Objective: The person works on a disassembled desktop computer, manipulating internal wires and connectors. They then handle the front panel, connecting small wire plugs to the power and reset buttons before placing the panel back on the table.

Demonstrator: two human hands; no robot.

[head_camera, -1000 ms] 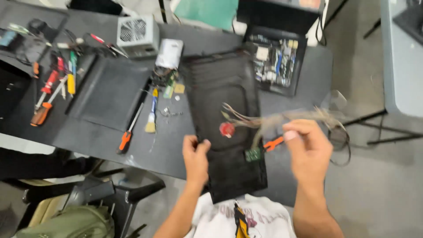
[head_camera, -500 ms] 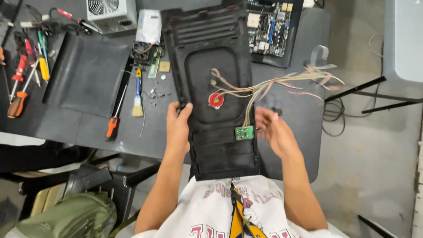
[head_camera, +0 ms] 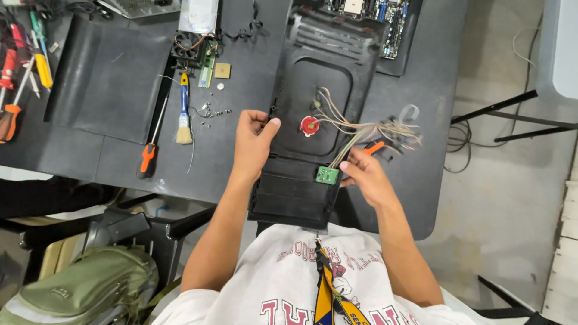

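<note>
Black plastic panel [head_camera: 313, 126] lies at the desk's [head_camera: 241, 162] near edge. Left hand [head_camera: 251, 143] clenched on its left rim; right hand [head_camera: 366, 176] grasping an orange-handled tool [head_camera: 374, 147] beside the small green board [head_camera: 327, 175].

At upper left you have a brush [head_camera: 184, 114], a screwdriver [head_camera: 153, 135] and loose screws [head_camera: 212, 111]; lower left, a green bag [head_camera: 84, 289].

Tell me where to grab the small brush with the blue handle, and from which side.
Take the brush by its blue handle, coming straight down from above. It lies flat on the table with bristles toward the person; the handle's upper half has bare table on both sides, while loose screws sit near the lower half.
</note>
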